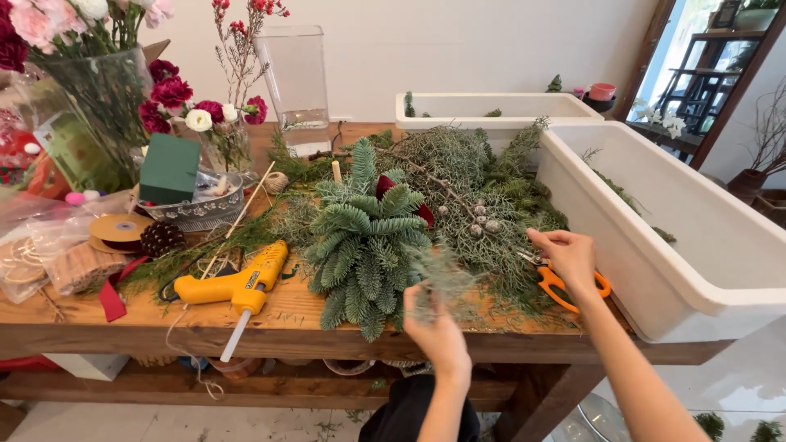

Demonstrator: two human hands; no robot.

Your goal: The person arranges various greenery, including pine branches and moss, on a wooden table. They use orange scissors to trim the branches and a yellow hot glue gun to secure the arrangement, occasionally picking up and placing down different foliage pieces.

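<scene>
At the wooden table's front edge (286,323), her left hand (438,331) clutches a blurred, wispy grey-green sprig (438,278) beside the fir-branch wreath (364,237). The right hand (566,258) closes on the orange-handled scissors (561,282), hemmed by the long white plastic trough (655,245). Leftward, free board surrounds the yellow glue gun (237,286).
</scene>
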